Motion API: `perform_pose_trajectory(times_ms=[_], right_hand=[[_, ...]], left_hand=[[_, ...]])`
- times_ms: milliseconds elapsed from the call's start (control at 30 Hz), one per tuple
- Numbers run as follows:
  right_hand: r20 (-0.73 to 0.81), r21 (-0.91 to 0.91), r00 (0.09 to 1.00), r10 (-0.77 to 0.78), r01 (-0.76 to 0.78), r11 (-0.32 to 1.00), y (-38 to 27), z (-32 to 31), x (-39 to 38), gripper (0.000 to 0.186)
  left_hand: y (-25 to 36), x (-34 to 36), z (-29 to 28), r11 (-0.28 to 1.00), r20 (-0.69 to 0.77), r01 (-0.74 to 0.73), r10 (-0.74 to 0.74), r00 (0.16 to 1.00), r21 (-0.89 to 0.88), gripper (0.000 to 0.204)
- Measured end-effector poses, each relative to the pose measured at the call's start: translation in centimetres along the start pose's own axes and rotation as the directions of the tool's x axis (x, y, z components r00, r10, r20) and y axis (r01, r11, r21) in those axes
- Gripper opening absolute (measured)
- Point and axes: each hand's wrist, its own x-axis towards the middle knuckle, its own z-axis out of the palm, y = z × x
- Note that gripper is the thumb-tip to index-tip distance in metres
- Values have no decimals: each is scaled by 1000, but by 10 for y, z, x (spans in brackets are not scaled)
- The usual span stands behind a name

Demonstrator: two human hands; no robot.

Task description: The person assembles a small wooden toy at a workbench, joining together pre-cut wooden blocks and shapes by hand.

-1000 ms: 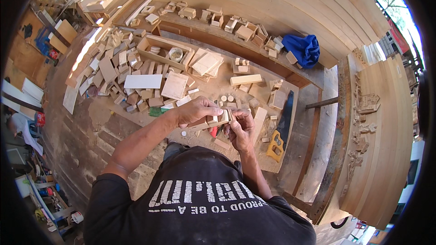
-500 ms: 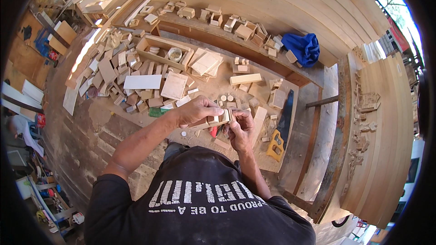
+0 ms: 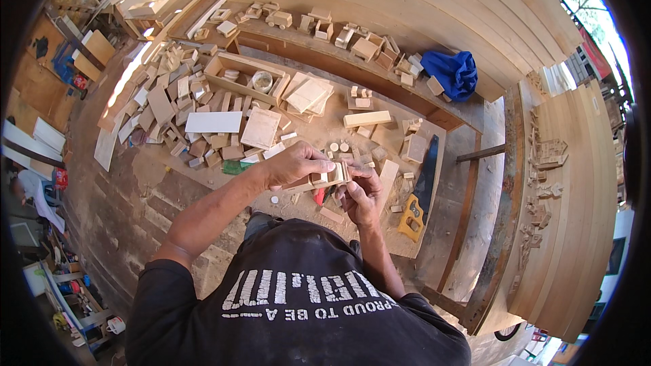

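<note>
A small wooden toy vehicle of pale blocks is held up over the near part of the workbench. My left hand grips it from the left, thumb on top. At its right end, the curled fingers of my right hand press against the piece, the thumb a little lower. Part of the toy is hidden by my fingers. Beneath my hands something red shows. Just beyond lie small round wooden discs and several little blocks.
A handsaw with a yellow handle lies at the bench's right side. Wood offcuts heap up on the left, beside a wooden box holding a round tub. Toy vehicles and a blue cloth sit on the back shelf.
My right thumb has dropped slightly away from the toy, and the right fingers have shifted at its end. My left hand keeps its grip almost unmoved.
</note>
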Motion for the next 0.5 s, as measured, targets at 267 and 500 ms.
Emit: perform_pose_trajectory(times_ms=[267,500], right_hand=[[44,-6,999,18,-18,1000,-4,-1,1,23],[93,-100,996,-10,20,995,-4,2,4,25]], left_hand=[[1,-2,1,1000,-8,-6,6,1000,15,31],[1,-10,-3,999,36,-34,35,999,-39,29]])
